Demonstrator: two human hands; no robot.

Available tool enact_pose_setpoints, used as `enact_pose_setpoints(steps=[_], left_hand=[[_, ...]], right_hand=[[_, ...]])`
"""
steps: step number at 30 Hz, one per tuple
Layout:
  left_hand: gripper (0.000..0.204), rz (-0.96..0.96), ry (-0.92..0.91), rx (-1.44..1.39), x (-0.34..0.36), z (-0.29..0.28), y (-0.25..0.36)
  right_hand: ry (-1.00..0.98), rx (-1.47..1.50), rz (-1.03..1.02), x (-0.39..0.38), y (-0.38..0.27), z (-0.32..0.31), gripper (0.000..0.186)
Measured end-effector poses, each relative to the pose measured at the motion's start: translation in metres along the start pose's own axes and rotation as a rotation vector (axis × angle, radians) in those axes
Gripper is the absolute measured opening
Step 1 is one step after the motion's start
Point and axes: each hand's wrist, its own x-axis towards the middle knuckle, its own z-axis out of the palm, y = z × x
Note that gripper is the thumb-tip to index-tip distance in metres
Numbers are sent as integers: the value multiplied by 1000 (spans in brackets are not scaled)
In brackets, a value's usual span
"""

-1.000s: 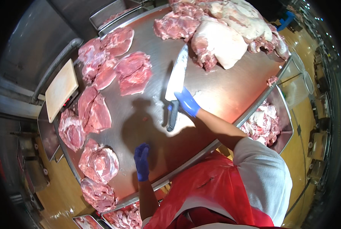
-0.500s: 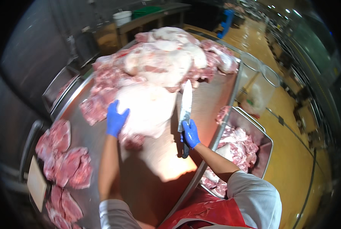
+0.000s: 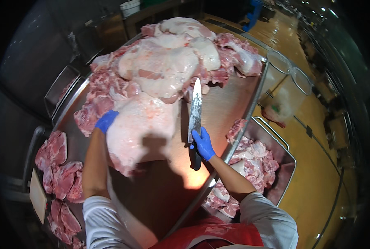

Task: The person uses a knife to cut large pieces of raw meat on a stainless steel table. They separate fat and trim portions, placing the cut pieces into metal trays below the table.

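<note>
The right hand [image 3: 203, 144] is squeezing its fingers on the knife [image 3: 196, 108]. At the knife's 9 o'clock, the left hand [image 3: 106, 120] is touching a meat slab [image 3: 145, 116]; I can't tell if its fingers are gripping. A pile [image 3: 164, 62] is blocking the slab's 12 o'clock; a tub [image 3: 285, 172] is sitting at 4.

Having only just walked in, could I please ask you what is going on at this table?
At the metal table, a person's gloved left hand rests at the left edge of a large pale piece of meat. The right hand holds a knife, tip pointing away from the person. A heap of meat lies beyond, with smaller red cuts along the left. At the right, a metal tub holds meat pieces.
</note>
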Motion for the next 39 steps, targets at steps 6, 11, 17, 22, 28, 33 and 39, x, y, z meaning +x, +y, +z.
enact_pose_setpoints(steps=[6, 11, 17, 22, 28, 33, 39], left_hand=[[29, -730, 75, -741, -81, 124, 188], [26, -737, 125, -781, -217, 172, 263], [33, -711, 401, -915, -357, 232, 283], [39, -1086, 27, -945, -446, 202, 306], [50, -857, 667, -986, -533, 197, 255], [51, -728, 645, -1781, -474, 240, 271], [53, -678, 709, -1516, -453, 175, 325]], right_hand=[[172, -299, -183, 20, 33, -13, 40], [-128, -266, -22, -15, 23, -7, 33], [-431, -508, -39, -63, 49, 72, 37], [-660, -832, -287, -81, 57, 153, 38], [-443, -1021, -301, -183, 4, 162, 35], [-380, -1055, -270, -192, 29, 148, 30], [-84, -875, -129, -207, 64, 131, 33]])
